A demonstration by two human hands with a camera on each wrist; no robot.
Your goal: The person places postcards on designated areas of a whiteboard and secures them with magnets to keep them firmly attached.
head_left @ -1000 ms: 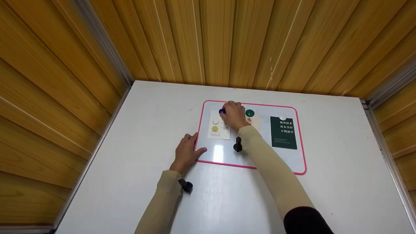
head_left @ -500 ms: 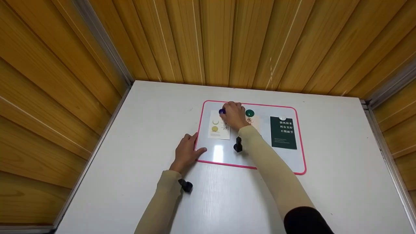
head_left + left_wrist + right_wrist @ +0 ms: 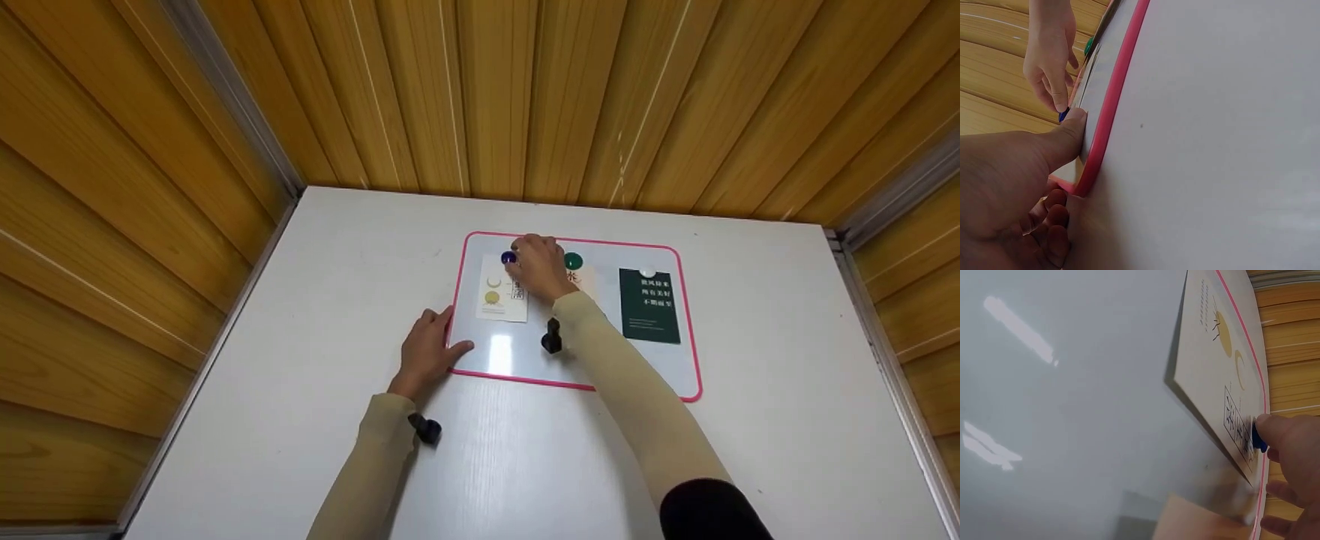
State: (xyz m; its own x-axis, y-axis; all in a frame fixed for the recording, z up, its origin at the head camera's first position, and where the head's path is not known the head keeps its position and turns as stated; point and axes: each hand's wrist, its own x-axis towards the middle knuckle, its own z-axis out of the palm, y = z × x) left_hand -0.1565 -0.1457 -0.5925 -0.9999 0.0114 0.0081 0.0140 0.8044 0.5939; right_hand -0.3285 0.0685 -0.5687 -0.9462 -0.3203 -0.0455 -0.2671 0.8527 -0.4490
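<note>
My left hand point(image 3: 427, 346) grips the left edge of a pink-framed whiteboard point(image 3: 540, 360), thumb over its face. In the left wrist view, the other left fingers curl beside and below the frame. My right hand point(image 3: 541, 266) reaches over the board's top and pinches a round blue magnet point(image 3: 508, 257) between thumb and fingers. The magnet sits at the top of a white card point(image 3: 504, 304) with a yellow moon design. Seen from the right wrist, this card point(image 3: 1213, 371) stands off the board at its lower edge, and my thumb touches the blue magnet point(image 3: 1258, 439).
Right of my hand, a green magnet point(image 3: 573, 261) tops a cream card point(image 3: 586, 279), partly hidden by my arm. A white magnet point(image 3: 647, 272) holds a dark green card point(image 3: 649, 311) at the right. Wood-look panels point(image 3: 495, 97) rise behind the white table point(image 3: 360, 247).
The view has shifted slightly. My right fingers have edged a little to the right, so more of the blue magnet shows. The left hand stays on the board's edge.
</note>
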